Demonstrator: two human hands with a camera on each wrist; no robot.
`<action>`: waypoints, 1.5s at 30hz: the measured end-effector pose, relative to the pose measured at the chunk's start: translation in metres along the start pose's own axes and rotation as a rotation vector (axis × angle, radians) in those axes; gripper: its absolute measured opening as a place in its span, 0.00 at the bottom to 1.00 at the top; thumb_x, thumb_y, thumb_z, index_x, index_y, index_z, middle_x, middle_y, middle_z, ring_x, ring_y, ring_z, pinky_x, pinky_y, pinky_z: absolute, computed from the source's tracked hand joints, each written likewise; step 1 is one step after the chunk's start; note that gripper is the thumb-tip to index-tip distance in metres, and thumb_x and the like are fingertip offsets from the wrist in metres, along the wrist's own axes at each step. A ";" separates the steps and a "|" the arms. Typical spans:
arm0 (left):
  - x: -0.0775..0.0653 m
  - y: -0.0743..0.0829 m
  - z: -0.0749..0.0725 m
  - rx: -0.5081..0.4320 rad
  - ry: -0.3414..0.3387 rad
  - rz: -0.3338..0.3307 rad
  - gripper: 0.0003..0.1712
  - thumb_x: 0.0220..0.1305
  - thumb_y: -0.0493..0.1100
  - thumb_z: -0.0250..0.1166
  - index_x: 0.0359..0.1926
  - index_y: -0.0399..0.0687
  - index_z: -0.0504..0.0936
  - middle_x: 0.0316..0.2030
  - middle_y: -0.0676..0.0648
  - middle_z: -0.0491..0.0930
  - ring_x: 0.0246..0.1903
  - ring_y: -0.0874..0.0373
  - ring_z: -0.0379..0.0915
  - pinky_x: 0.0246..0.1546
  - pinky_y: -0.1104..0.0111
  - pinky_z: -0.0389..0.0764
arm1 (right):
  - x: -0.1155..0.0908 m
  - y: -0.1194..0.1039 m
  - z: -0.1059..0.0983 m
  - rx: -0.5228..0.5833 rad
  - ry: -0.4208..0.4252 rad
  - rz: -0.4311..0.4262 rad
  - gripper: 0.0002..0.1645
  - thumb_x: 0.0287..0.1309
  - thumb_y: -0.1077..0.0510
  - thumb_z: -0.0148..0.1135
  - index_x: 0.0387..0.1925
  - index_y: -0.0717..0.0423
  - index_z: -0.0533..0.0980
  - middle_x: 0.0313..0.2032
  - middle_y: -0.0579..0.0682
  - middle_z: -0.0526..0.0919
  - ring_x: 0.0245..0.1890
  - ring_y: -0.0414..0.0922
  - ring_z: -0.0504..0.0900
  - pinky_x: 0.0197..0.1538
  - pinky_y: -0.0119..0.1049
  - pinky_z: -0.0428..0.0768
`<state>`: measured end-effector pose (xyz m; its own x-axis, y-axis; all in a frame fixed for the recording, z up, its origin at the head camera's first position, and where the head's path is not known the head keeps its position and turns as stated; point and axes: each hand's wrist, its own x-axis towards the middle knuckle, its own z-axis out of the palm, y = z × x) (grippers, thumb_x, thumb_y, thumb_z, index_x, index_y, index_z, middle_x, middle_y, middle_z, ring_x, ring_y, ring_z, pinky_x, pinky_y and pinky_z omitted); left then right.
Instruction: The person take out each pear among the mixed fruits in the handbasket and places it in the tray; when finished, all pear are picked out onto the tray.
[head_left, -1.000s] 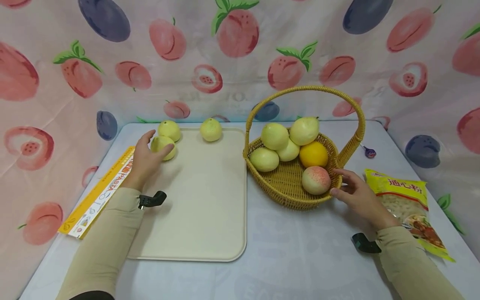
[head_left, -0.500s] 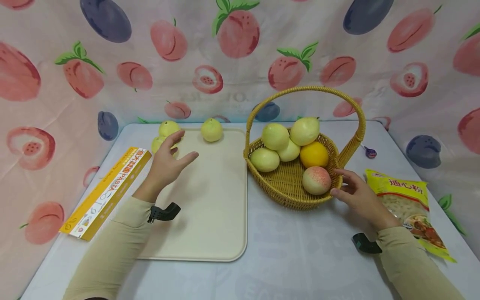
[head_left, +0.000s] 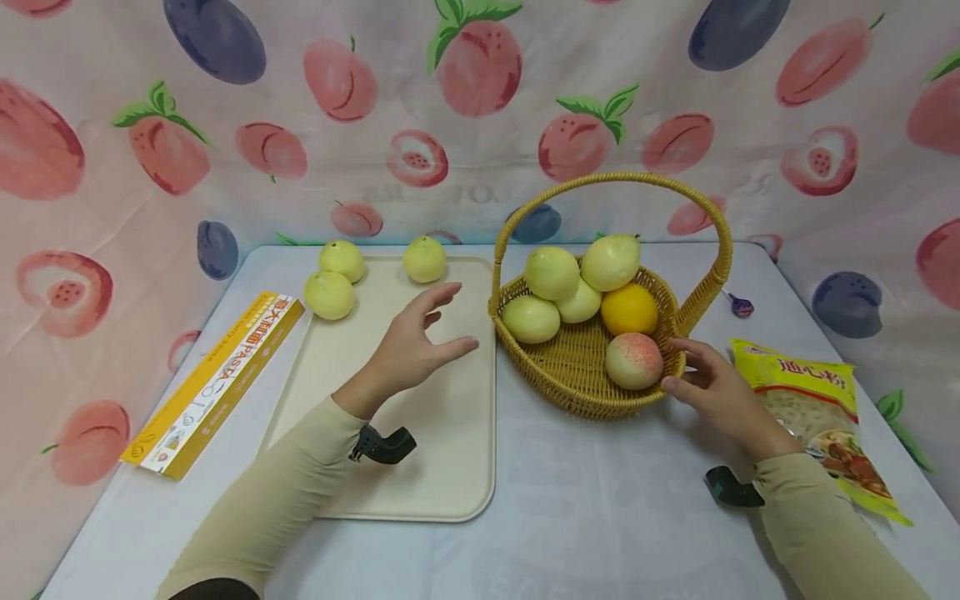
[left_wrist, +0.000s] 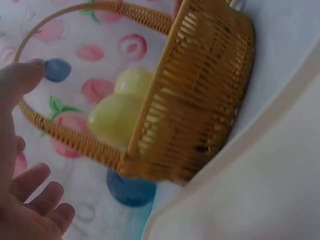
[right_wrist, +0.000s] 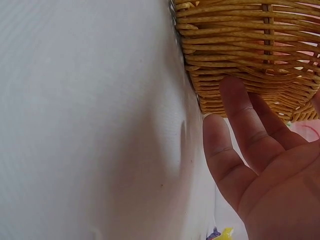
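Note:
My left hand (head_left: 408,346) hangs over the cream tray (head_left: 390,467), its fingers spread and nothing held. In the left wrist view its thumb and fingertips stand apart, left of the wicker basket (left_wrist: 195,95). On the right, my right hand (head_left: 720,396) holds the basket's rim, thumb at the edge and fingers against the outer wicker. Inside the basket (head_left: 558,371) lie several pale green fruits (head_left: 552,273), an orange (head_left: 629,309) and a peach (head_left: 633,361). Three more pale green fruits (head_left: 330,295) sit toward the tray's far end, two close together at the left.
A yellow pasta box (head_left: 217,383) lies along the tray's left side. Right of the basket are a yellow bag of pasta (head_left: 813,417) and a small purple-wrapped lollipop (head_left: 741,307). The basket's tall handle (head_left: 615,177) arches over the fruit. A fruit-print cloth hangs behind.
My left hand has moved right, away from the pale green fruits at the tray's far left, toward the basket. My right hand stays at the basket rim, and the fruits lie as before.

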<state>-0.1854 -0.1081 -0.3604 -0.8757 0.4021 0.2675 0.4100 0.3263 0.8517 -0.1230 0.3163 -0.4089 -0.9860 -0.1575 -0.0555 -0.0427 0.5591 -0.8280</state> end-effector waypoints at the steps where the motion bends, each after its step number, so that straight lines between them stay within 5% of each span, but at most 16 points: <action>1: 0.002 0.002 0.004 -0.007 -0.010 0.009 0.43 0.59 0.39 0.74 0.72 0.38 0.64 0.70 0.42 0.66 0.69 0.46 0.60 0.67 0.57 0.64 | 0.000 0.000 0.000 0.002 0.001 0.007 0.40 0.72 0.55 0.59 0.75 0.64 0.54 0.67 0.73 0.61 0.52 0.60 0.75 0.43 0.25 0.77; 16: 0.038 0.029 0.057 -0.057 -0.109 0.080 0.45 0.60 0.43 0.74 0.73 0.37 0.63 0.70 0.41 0.66 0.69 0.49 0.60 0.65 0.53 0.66 | 0.000 -0.001 0.000 0.006 0.005 0.018 0.40 0.71 0.54 0.60 0.75 0.64 0.54 0.67 0.73 0.61 0.53 0.62 0.75 0.43 0.26 0.77; 27: 0.065 0.030 0.091 -0.147 0.048 0.059 0.44 0.62 0.43 0.71 0.74 0.39 0.61 0.74 0.44 0.58 0.71 0.55 0.54 0.68 0.54 0.62 | 0.001 0.002 0.001 0.017 0.001 0.009 0.40 0.71 0.55 0.60 0.75 0.64 0.54 0.67 0.73 0.61 0.52 0.61 0.76 0.43 0.26 0.78; 38: 0.082 0.028 0.098 -0.121 0.111 0.005 0.43 0.64 0.47 0.70 0.75 0.44 0.60 0.75 0.46 0.56 0.73 0.56 0.53 0.68 0.61 0.63 | 0.000 0.002 0.001 0.008 0.004 0.016 0.40 0.71 0.54 0.60 0.75 0.64 0.54 0.68 0.72 0.60 0.53 0.62 0.76 0.43 0.25 0.77; 45: 0.095 0.023 0.102 -0.075 0.124 -0.094 0.47 0.63 0.57 0.70 0.77 0.56 0.59 0.77 0.55 0.51 0.73 0.58 0.52 0.68 0.60 0.62 | 0.000 0.003 0.001 0.007 0.007 0.000 0.39 0.72 0.55 0.59 0.75 0.64 0.54 0.68 0.73 0.60 0.52 0.61 0.76 0.43 0.25 0.77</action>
<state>-0.2334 0.0250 -0.3611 -0.9361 0.2622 0.2345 0.3084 0.2908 0.9057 -0.1229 0.3170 -0.4116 -0.9871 -0.1513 -0.0517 -0.0413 0.5536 -0.8317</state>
